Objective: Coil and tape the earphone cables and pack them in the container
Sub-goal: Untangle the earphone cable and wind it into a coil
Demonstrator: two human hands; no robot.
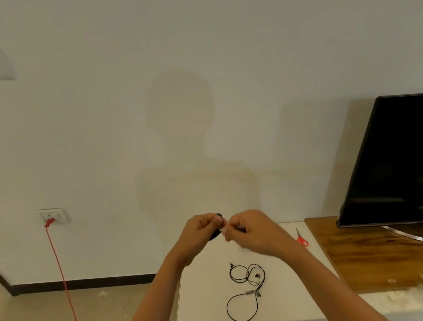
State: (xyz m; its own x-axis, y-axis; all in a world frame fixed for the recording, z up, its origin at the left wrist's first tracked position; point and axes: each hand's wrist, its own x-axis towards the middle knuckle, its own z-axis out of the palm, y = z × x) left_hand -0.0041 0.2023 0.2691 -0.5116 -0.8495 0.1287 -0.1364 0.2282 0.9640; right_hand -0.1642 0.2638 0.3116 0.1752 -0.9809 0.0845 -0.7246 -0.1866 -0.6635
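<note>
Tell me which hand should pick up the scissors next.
Right, probably. The scissors lie on the table near the right hand; the left hand grips the dark cable bundle and would have to cross.

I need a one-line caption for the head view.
Left hand and right hand hold a dark cable bundle over the white table; another earphone cable lies loose.

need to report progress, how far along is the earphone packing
Done: nothing shows as packed; no container is in view. In hand: the left hand and right hand pinch a small dark bundle, likely a coiled cable; whether tape is on it is unclear. Left: a second earphone cable lies loose on the white table, scissors nearby; then packing both.
</note>
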